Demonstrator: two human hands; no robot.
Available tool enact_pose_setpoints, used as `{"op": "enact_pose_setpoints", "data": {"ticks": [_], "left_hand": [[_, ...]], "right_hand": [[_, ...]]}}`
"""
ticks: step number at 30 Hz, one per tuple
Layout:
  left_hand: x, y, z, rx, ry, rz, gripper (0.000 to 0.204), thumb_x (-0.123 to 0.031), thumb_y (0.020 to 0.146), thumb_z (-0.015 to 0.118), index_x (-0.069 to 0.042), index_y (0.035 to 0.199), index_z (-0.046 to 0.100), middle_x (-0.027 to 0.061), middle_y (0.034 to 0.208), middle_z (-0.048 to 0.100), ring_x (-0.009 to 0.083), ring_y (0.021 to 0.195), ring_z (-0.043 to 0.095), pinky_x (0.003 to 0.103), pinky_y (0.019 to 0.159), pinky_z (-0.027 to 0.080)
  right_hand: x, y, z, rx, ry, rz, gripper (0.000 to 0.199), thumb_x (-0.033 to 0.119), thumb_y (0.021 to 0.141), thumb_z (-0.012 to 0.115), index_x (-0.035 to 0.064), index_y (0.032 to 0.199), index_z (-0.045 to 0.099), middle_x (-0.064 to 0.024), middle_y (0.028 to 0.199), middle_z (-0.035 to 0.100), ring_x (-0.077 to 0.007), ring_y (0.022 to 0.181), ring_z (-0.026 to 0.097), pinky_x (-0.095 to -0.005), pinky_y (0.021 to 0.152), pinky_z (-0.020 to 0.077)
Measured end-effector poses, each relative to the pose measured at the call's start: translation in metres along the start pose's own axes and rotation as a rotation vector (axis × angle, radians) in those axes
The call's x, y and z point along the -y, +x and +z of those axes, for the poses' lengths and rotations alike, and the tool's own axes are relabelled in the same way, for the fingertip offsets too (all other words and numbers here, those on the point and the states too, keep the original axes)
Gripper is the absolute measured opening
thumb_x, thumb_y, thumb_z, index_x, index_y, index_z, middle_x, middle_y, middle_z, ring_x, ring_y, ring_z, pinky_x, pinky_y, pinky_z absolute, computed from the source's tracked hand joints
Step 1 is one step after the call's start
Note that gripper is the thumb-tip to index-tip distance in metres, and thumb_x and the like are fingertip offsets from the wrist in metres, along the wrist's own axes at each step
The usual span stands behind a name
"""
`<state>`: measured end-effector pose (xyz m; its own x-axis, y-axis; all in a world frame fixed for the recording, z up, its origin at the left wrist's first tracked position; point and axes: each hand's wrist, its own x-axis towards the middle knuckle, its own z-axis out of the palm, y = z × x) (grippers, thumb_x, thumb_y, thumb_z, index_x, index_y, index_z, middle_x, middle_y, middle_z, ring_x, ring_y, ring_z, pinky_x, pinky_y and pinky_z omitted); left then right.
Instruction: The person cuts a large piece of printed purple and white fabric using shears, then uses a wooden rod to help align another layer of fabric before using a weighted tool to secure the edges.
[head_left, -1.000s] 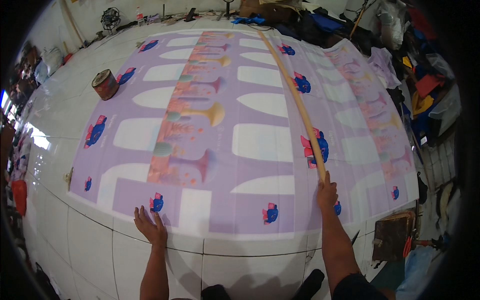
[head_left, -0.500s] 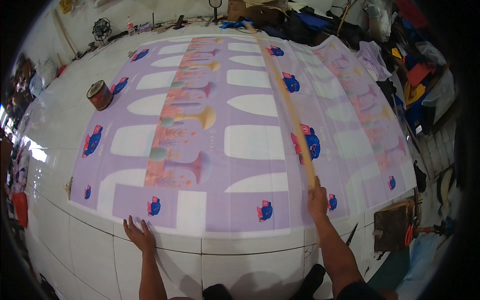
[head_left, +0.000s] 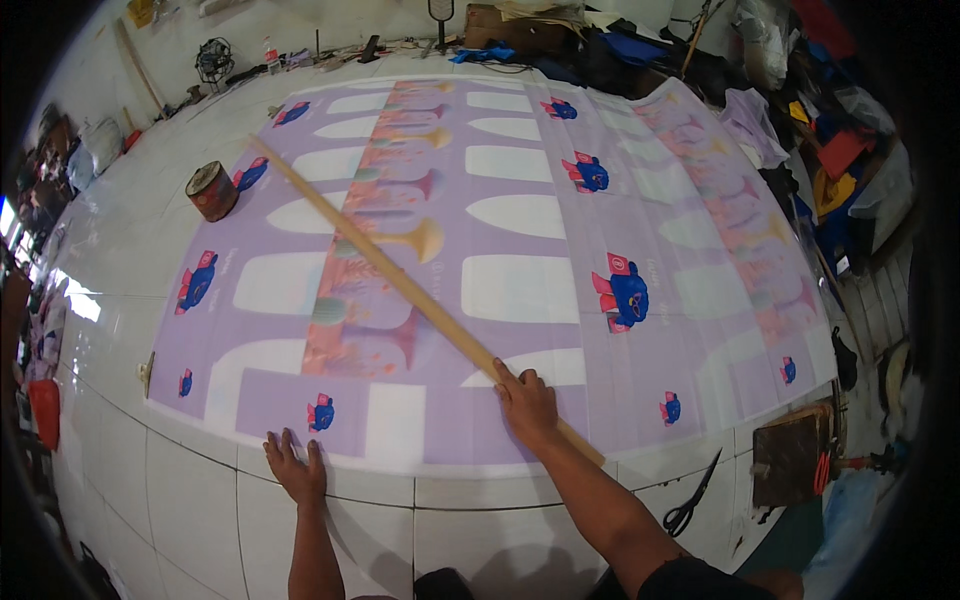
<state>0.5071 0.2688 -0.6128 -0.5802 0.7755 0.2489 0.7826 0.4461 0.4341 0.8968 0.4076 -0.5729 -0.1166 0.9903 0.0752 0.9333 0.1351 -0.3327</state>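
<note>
A large, thin lilac fabric sheet [head_left: 520,400], printed with white shapes, blue-and-pink figures and a coral-coloured band, is spread over the floor. My right hand [head_left: 527,402] is closed around a long, flat wooden stick [head_left: 400,280] near its close end. The stick slants across the sheet from the near right to the far left; whether it touches along its length I cannot tell. At the sheet's near edge, toward the left, my left hand [head_left: 296,468] rests with fingers spread and holds nothing.
A rusty tin can [head_left: 211,191] stands on the sheet's left edge. Black scissors [head_left: 690,498] lie on the tiles [head_left: 460,535] at the near right, by a brown boxy object [head_left: 785,468]. Fabric scraps [head_left: 845,150] pile up at right. A small fan [head_left: 213,62] stands far left.
My right hand has moved left with the stick, whose far end has swung from the sheet's far middle to its left side. My left hand stays at the near edge. The scissors now show fully.
</note>
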Motion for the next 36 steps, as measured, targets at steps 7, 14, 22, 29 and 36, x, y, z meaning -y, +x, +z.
{"op": "enact_pose_setpoints", "data": {"ticks": [7, 14, 22, 29, 36], "left_hand": [[0.006, 0.000, 0.001, -0.002, 0.023, 0.025, 0.061, -0.033, 0.083, 0.069, -0.001, 0.133, 0.053, 0.0244, 0.147, 0.038, 0.0438, 0.139, 0.029, 0.052, 0.114, 0.024], [0.003, 0.000, -0.001, 0.007, -0.004, -0.007, 0.061, -0.032, 0.084, 0.069, -0.001, 0.133, 0.052, 0.0236, 0.148, 0.037, 0.0431, 0.140, 0.028, 0.051, 0.115, 0.023], [0.001, -0.003, -0.001, -0.010, -0.093, -0.059, 0.056, -0.027, 0.087, 0.064, 0.002, 0.133, 0.049, 0.0249, 0.148, 0.035, 0.0415, 0.140, 0.028, 0.050, 0.114, 0.024], [0.023, 0.000, 0.000, -0.234, -0.293, -0.012, 0.044, -0.020, 0.092, 0.055, 0.003, 0.129, 0.049, 0.0234, 0.136, 0.045, 0.0386, 0.130, 0.039, 0.048, 0.110, 0.027], [-0.048, 0.048, -0.098, -0.475, -0.872, -0.030, 0.047, -0.035, 0.101, 0.034, -0.001, 0.128, 0.051, 0.0104, 0.124, 0.055, 0.0221, 0.114, 0.050, 0.032, 0.089, 0.036]], "right_hand": [[-0.050, 0.002, -0.008, -0.013, -0.039, 0.222, 0.050, 0.029, 0.094, 0.057, 0.0299, 0.143, 0.044, -0.0141, 0.101, 0.054, -0.0332, 0.090, 0.058, -0.0491, 0.079, 0.0498], [-0.113, -0.015, -0.028, -0.054, 0.005, 0.534, 0.051, 0.035, 0.098, 0.051, 0.0285, 0.147, 0.038, -0.0203, 0.103, 0.055, -0.0383, 0.092, 0.059, -0.0491, 0.081, 0.0504], [-0.188, -0.070, -0.057, -0.081, 0.045, 0.686, 0.053, 0.027, 0.099, 0.049, 0.0210, 0.149, 0.035, -0.0278, 0.103, 0.055, -0.0449, 0.090, 0.059, -0.0493, 0.082, 0.0488], [-0.194, -0.120, -0.058, -0.322, 0.218, 0.425, 0.053, 0.020, 0.096, 0.053, 0.0059, 0.146, 0.038, -0.0255, 0.108, 0.060, -0.0409, 0.096, 0.059, -0.0451, 0.086, 0.0469], [-0.080, -0.141, -0.038, -0.160, 0.258, 0.063, 0.058, 0.027, 0.092, 0.062, 0.0101, 0.144, 0.043, -0.0168, 0.094, 0.061, -0.0351, 0.083, 0.061, -0.0446, 0.069, 0.0506]]}}
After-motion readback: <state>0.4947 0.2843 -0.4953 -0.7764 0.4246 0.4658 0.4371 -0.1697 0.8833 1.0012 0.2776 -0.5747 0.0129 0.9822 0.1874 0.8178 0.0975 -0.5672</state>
